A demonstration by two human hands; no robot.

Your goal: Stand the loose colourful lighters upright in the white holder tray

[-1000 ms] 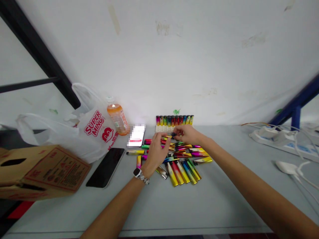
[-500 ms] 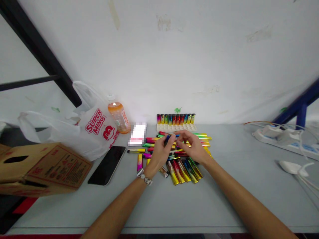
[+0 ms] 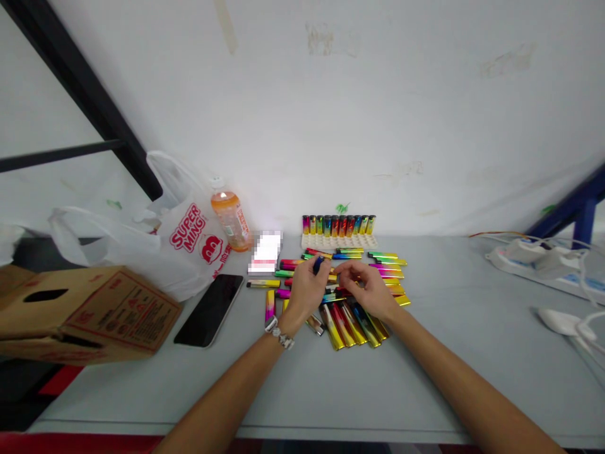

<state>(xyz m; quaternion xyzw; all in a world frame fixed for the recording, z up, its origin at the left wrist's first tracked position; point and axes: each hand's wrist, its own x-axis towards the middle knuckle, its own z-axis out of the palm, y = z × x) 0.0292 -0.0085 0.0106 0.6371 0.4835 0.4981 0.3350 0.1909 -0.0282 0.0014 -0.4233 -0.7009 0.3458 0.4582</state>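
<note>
My left hand (image 3: 308, 284) is closed around a small dark blue object (image 3: 318, 265) that sticks up between thumb and fingers; most of it is hidden. Just to the right, my right hand (image 3: 366, 287) is held low over the lighters, its fingers bent and thumb apart from the forefinger, with nothing visible between them. Shiny multicoloured lighters lie spread under and around both hands. Closest to me, several lighters (image 3: 348, 325) lie side by side in a fanned row. Behind the hands, a row of lighters (image 3: 335, 226) stands upright in a white perforated rack (image 3: 340, 242).
On the left are a cardboard box (image 3: 123, 315), a white plastic bag (image 3: 174, 258), a bottle of orange drink (image 3: 231, 221), a black phone (image 3: 210, 310) and a blurred white card (image 3: 265, 252). A power strip (image 3: 543, 268) and white plug with cable (image 3: 560, 320) lie right. A wall stands behind.
The view has shifted slightly, so everything sits a little further right. My right fingertips have drawn slightly away from the dark blue object, which stays in my left hand, more upright.
</note>
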